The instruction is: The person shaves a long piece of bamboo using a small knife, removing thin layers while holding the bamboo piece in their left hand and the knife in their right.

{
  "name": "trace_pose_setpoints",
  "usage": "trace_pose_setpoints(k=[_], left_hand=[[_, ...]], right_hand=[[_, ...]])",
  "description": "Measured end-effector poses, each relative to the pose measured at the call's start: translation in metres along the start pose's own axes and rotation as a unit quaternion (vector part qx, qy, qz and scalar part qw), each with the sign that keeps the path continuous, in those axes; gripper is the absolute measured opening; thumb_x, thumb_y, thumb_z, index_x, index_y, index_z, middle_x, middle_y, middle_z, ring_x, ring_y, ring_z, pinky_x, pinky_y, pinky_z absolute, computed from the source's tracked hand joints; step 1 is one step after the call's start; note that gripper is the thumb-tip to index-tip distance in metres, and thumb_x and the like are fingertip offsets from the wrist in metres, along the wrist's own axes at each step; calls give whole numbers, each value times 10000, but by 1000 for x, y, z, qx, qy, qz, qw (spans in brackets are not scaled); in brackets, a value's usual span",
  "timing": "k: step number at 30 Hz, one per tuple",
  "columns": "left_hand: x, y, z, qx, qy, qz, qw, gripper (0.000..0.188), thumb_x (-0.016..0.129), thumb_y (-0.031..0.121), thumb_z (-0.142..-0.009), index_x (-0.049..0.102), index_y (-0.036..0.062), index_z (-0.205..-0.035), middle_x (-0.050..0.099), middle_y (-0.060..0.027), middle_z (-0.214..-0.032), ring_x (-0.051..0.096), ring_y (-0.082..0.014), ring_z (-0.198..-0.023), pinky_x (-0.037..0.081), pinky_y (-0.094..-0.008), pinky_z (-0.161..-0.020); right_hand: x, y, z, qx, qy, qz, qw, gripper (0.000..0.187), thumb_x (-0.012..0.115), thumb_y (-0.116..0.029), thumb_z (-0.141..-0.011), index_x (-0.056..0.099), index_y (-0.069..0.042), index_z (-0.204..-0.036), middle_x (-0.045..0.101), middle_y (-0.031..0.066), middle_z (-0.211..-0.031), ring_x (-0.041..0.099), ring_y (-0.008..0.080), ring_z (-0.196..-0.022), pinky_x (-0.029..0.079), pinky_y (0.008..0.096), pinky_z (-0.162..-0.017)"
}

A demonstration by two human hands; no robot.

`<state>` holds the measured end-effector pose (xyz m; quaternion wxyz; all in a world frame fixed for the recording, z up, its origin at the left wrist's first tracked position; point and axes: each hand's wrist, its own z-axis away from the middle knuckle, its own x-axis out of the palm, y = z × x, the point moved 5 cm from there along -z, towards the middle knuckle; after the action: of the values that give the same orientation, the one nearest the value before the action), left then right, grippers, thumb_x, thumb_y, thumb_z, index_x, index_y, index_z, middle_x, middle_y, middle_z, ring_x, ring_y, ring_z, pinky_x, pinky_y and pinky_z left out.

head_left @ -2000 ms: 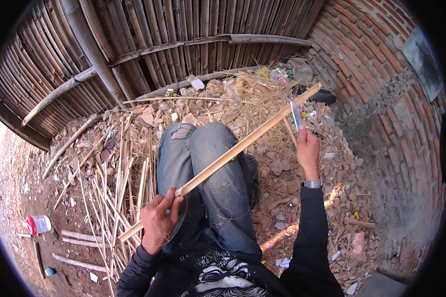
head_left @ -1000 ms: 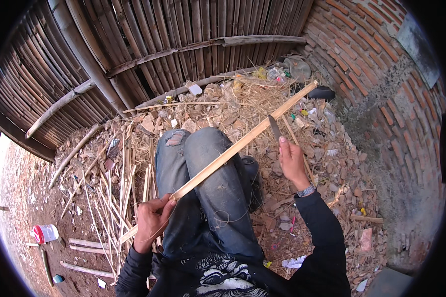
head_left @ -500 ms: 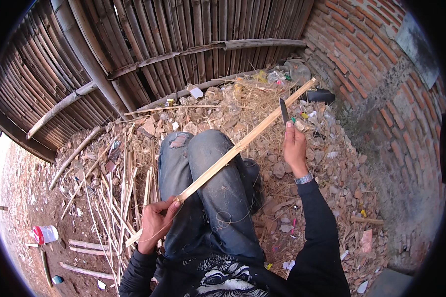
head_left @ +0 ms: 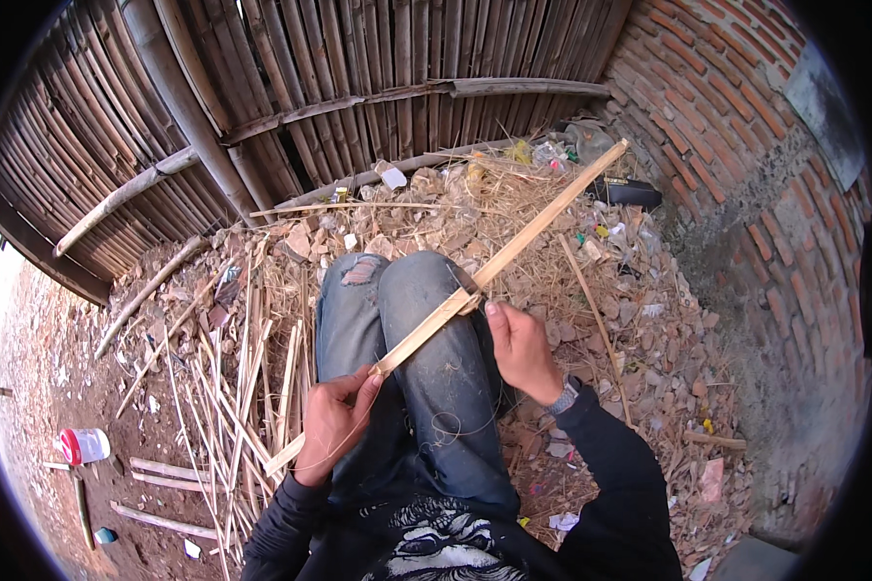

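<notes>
A long pale bamboo strip (head_left: 543, 221) slants across my jeans (head_left: 421, 373), from beside my left forearm up to the far right. My left hand (head_left: 337, 424) is closed around its lower part, with thumb and fingers pinching it. My right hand (head_left: 525, 353) is closed at the strip's middle, over the right knee, on the knife; its blade is mostly hidden there by the strip and fingers. A small curl of shaving (head_left: 470, 304) stands at that spot. A thin loose fibre (head_left: 446, 426) loops over my lap.
Several split bamboo strips (head_left: 247, 387) lie in a pile at my left. Beyond them stands a clear tub with a red lid (head_left: 85, 445). Rubble and straw cover the ground. A bamboo wall (head_left: 378, 58) rises ahead, a brick wall (head_left: 727, 126) at right. A thin stick (head_left: 596, 320) lies right.
My right hand has come down and left with the knife, from beside the strip's far part to its middle at the knee. My left hand keeps its hold, shifted slightly up and right.
</notes>
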<state>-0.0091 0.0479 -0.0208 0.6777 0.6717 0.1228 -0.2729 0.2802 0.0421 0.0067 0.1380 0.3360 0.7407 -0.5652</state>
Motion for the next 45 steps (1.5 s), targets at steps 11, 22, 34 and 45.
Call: trace_pose_setpoints(k=[11,22,34,45], left_hand=[[23,19,-22,8,-12,58,998,347,697,273,-1007,730,-36,-1161,757,-256,-955,690,-88,-841,546,-318,-730],[21,0,-28,-37,-98,191,976,438,612,289,-1069,719,-83,-865,606,-5,-640,471,-53,-642,395,-288,-563],[27,27,-12,17,-45,212,976,352,639,178,-1048,663,-35,-1327,592,24,-704,487,-42,-687,426,-244,-612],[6,2,-22,15,34,216,976,375,652,163,-1038,647,-81,-1323,682,-18,-818,590,-60,-760,478,-231,-712]], right_hand=[[25,-23,17,-28,-72,-33,996,406,536,-284,-1079,554,13,-803,532,253,-627,570,483,-609,411,475,-536],[21,-47,5,-7,-150,-29,988,467,526,-323,-1092,535,9,-763,444,169,-583,431,270,-510,361,412,-508],[33,-55,-8,66,-192,-162,966,337,754,-326,-955,744,8,-922,653,95,-649,534,121,-578,443,340,-563],[13,-56,8,120,-252,-320,905,234,762,-203,-961,713,17,-899,629,-7,-620,530,113,-561,426,315,-545]])
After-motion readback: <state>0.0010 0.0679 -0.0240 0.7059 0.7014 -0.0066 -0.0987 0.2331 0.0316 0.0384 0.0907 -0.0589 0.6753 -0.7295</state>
